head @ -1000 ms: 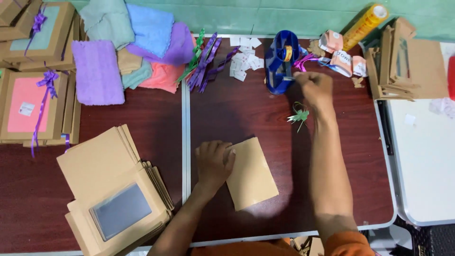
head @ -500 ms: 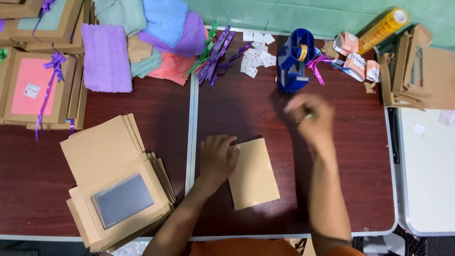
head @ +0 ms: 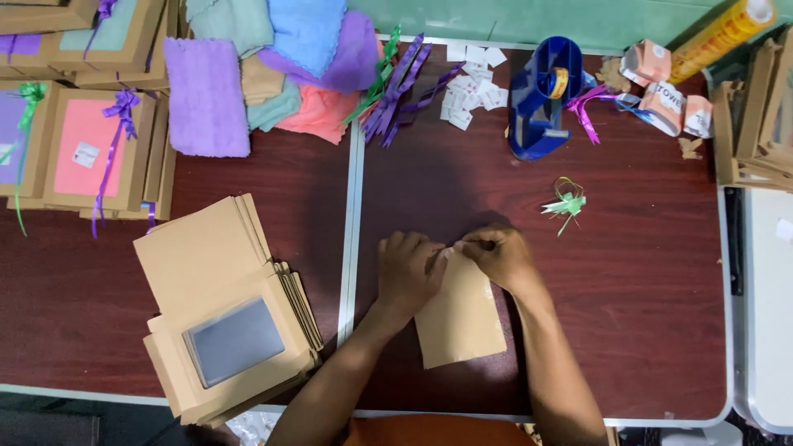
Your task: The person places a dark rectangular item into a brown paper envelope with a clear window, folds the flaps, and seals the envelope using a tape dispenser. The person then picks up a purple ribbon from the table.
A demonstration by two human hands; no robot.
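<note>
The flat brown cardboard envelope (head: 459, 318) is pinned by the flattened left hand (head: 410, 274) and pinched at its top edge by the right hand (head: 499, 255), so it could be creased if pressed unevenly

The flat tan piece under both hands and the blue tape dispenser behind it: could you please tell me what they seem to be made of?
Flat tan piece: likely kraft card, matte brown, thin and lying flat with straight-cut edges. Blue tape dispenser: apparently moulded plastic, smooth with a slight sheen and rounded form.

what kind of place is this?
Likely a gift-packing workbench: stacks of flat kraft window boxes, folded coloured towels, ribbon bows and a blue tape dispenser on a dark red table.
</note>
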